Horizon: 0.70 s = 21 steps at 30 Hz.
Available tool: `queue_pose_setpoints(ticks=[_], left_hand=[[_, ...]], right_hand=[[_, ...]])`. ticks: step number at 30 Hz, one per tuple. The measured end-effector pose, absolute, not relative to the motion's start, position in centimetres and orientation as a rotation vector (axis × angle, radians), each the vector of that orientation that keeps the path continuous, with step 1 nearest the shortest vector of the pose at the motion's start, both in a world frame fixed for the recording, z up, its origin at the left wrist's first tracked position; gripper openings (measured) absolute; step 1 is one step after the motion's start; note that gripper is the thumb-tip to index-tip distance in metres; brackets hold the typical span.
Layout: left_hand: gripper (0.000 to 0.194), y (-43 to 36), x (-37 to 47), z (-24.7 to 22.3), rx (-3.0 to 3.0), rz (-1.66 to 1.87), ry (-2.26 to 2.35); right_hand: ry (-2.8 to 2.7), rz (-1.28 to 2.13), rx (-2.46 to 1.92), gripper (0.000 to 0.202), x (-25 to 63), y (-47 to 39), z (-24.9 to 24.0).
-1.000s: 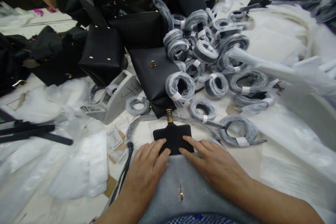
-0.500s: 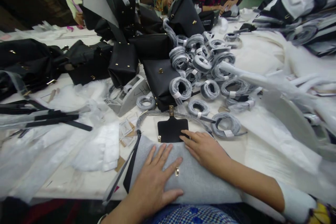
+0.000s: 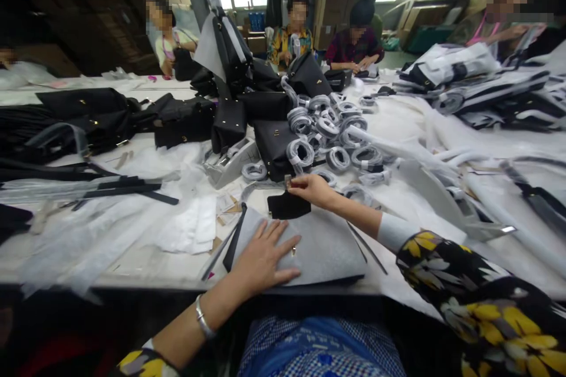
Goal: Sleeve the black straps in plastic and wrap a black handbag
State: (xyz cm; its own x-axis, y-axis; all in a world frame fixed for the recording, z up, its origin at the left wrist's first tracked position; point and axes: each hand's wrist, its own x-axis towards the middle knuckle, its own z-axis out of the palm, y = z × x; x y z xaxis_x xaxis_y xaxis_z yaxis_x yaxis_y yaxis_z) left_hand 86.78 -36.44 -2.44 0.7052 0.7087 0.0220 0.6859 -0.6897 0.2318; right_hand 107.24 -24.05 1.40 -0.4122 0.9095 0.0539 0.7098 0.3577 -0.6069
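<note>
A grey handbag (image 3: 327,247) with black edges lies flat at the table's front edge, a small gold clasp (image 3: 293,251) on its face. My left hand (image 3: 267,253) rests on it, fingers spread, pressing the grey surface left of the clasp. Beyond the bag's far edge extends a black flap tab (image 3: 289,206) with a metal clasp plate (image 3: 287,181) at its tip. My right hand (image 3: 313,189) pinches that plate between thumb and fingers. A thin strap lies by the bag's left side.
Wrapped strap coils (image 3: 300,153) and black handbags (image 3: 272,144) are piled beyond my hands. Loose black straps (image 3: 128,191) and white wrapping sheets (image 3: 186,230) lie to the left. A grey tape dispenser (image 3: 234,162) stands behind them. Several people sit across the table.
My right hand has moved from the bag's far edge to the tab's tip and closed on its metal plate. My left hand stays flat on the bag. The head view has tilted up.
</note>
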Motion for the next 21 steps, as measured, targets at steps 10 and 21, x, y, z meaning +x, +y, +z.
queue_pose_setpoints(ticks=[10, 21], left_hand=[[0.062, -37.1, 86.7, -2.7, 2.735, 0.333, 1.119], [0.062, -39.0, 87.1, -3.2, 2.842, 0.576, 1.281]], right_hand=[[-2.641, 0.499, -0.866, 0.032, 109.7, -34.9, -0.3], [-2.794, 0.344, -0.710, 0.040, 110.3, -35.1, -2.1]])
